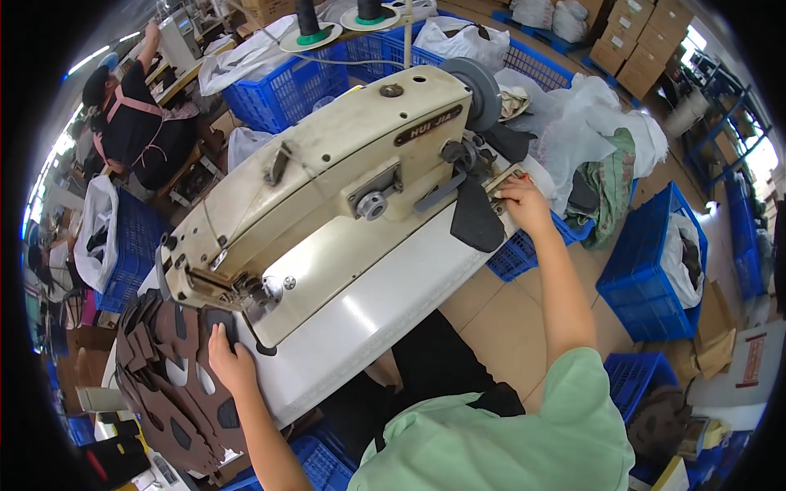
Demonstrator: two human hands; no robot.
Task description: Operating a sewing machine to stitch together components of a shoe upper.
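A cream sewing machine [327, 164] stands on a white table [368, 319] in front of me. My left hand [231, 360] lies on a dark piece beside the needle area [262, 290], fingers stretched and a little apart. Under and left of it hang several brown cut pieces [172, 401] with holes and dark patches, overlapping in a pile. At the table's right end, my right hand [522, 200] has its fingers curled down by the edge; what they hold, if anything, is hidden. Close to it, a black rounded piece [477, 221] hangs over the table top.
Blue crates [286, 94] with white bags stand behind the machine, and another blue crate [655, 262] is on the floor at right. Two black thread cones [307, 20] rise at the back. A person in a pink apron [135, 114] works at far left. Cardboard boxes [643, 41] are stacked far right.
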